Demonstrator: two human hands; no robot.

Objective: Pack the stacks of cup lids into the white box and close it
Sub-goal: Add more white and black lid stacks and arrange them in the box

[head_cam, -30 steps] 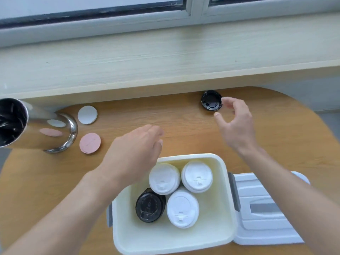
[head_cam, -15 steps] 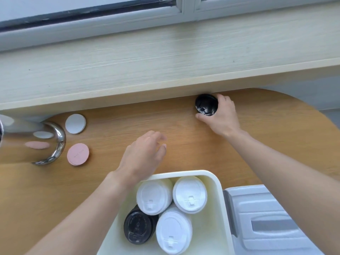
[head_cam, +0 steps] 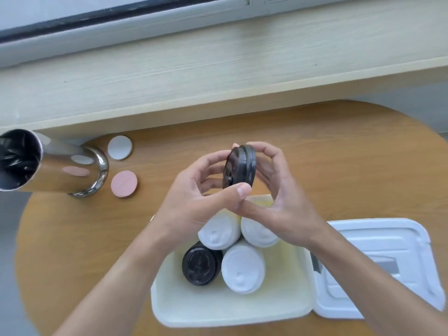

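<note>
You are gripping the black lids (head_cam: 240, 168) on edge with both the left hand (head_cam: 194, 202) and the right hand (head_cam: 278, 197), above the far end of the white box (head_cam: 218, 309). Be turning them flat before lowering beside the stacks. Half a second ago, only the right hand was touching them, on the table (head_cam: 339, 154).

Wood-grain table (head_cam: 339, 154) looked smooth, pale wood-grain sill (head_cam: 218, 69) matt, steel cylinder (head_cam: 60, 170) was mirror-glossy metal, black lids (head_cam: 240, 169) shiny plastic, white box (head_cam: 230, 309) dull, faintly grainy, foam-like.
</note>
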